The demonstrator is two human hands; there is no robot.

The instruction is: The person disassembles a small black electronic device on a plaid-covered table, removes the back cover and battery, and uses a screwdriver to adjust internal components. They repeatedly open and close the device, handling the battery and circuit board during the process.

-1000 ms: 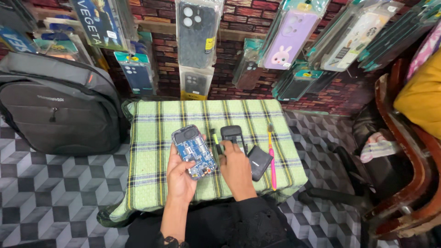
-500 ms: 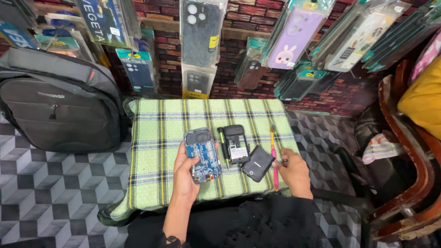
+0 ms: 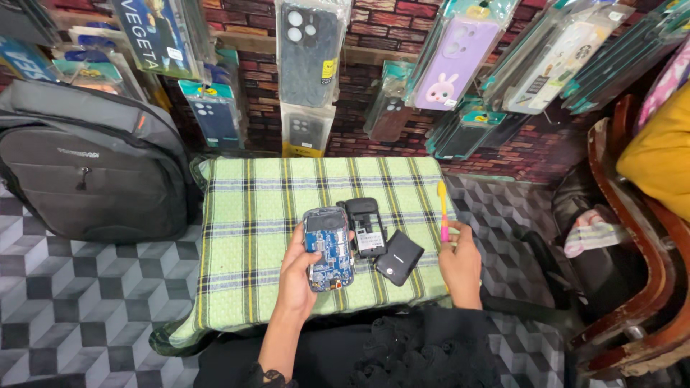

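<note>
Two risks stand out: the opened phone [image 3: 328, 248] with its bare blue circuit board, cupped loosely in the left hand [image 3: 300, 276] above the checked surface [image 3: 244, 237], could slip, while the right hand [image 3: 460, 260], pinching the pink-and-yellow tool [image 3: 443, 210], might fumble it over the edge.

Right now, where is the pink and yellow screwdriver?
In the head view, the screwdriver is at the right edge of the green plaid table, held upright by the right hand, right of the black back cover.
</note>
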